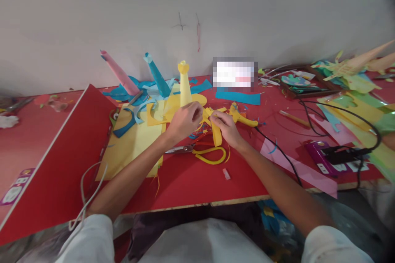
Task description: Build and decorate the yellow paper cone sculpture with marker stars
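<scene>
Two bare hands meet above the middle of the red surface [191,191], between its front edge and the wall. The right hand [227,128] pinches a yellow strip [217,134] of paper near its upper end, thumb and fingers drawn close together. The left hand [186,118] is just beside it with its fingers curled inward; whether they grip a bit of the same paper I cannot tell, since the back of the hand hides them.

To handle the strip well here, a light pinch close to the end should do, as thin paper would likely crease under a hard squeeze. Steadying both wrists low would help keep the two sets of fingertips lined up. The right hand should also mind the yellow glue gun [243,119] just beyond it, which might be hot, and the loose end is best kept from snagging on the scissors [189,148].

The strip hangs from the fingers with its long axis running toward the front edge, leaning slightly to the right. Its lower end looks rounded, perhaps folded back, and points at the scissors' handles; whether it touches them is unclear. The scissors lie nearly parallel to the front edge, blades toward the left edge, so the strip runs roughly crosswise to them.
</scene>
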`<state>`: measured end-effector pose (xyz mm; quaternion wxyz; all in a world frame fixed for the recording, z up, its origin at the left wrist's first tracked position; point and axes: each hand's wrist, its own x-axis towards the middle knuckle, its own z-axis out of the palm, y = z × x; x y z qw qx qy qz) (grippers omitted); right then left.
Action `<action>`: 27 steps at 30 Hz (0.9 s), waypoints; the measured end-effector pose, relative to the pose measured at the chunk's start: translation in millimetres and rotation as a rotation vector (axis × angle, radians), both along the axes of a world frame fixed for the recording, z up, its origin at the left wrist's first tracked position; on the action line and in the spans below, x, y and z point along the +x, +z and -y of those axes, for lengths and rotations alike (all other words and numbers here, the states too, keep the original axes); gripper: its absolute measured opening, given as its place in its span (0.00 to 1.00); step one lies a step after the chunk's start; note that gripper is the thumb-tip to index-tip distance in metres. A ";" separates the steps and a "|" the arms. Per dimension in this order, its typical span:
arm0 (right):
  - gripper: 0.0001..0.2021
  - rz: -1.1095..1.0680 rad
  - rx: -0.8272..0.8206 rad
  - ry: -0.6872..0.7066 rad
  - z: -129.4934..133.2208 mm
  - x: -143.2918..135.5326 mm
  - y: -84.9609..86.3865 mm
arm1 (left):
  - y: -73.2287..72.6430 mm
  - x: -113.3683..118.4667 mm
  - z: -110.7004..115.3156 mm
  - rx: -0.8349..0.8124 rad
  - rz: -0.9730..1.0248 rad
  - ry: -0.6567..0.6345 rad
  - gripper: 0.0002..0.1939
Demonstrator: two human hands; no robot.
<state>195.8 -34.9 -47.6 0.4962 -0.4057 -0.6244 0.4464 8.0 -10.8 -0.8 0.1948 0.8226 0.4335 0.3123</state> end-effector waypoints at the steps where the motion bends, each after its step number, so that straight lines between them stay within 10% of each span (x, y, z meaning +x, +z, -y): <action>1: 0.23 -0.015 0.001 -0.025 -0.7 0.8 -1.5 | 1.6 -2.2 -1.9 -0.005 -0.007 0.026 0.06; 20: 0.21 -0.215 -0.059 -0.278 -11.7 5.2 -8.8 | -24.6 2.0 -8.1 -0.175 0.003 -0.088 0.08; 27: 0.13 0.551 0.391 -0.111 -10.8 5.9 -14.9 | 9.2 -13.6 -14.8 -0.118 0.295 0.079 0.10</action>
